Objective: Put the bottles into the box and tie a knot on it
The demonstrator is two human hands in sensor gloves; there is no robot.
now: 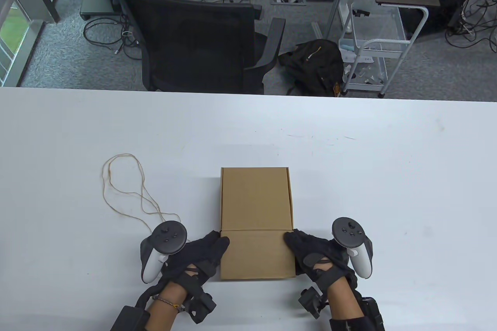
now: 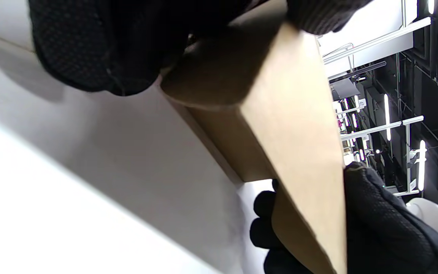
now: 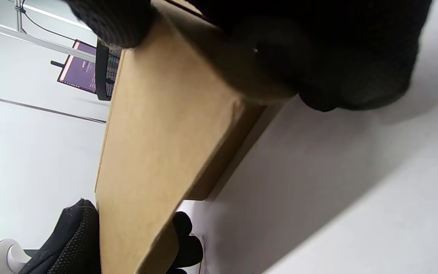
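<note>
We see the cardboard box closed, in the lower middle of the table view, on the white table. Our left hand grips its lower left corner and our right hand its lower right corner, fingers curled around the near edges; the wrist views show each glove wrapped over a box corner, with the other hand's fingertips at the far end of the near face.

Left of the box, a loose loop of thin string lies on the table, its lower end running under the tracker on our left hand. Nothing sits between the string and the box but bare table.

Beyond the table's far edge, in the upper part of the frame, stand a black office chair, a dark backpack on the carpet, and a white wire cart at the upper right, with cables across the floor.

We cannot make out any bottles; the lid hides the box's inside. Both wrist views are mostly filled by glove and cardboard, so the fingertips there are hard to read.
</note>
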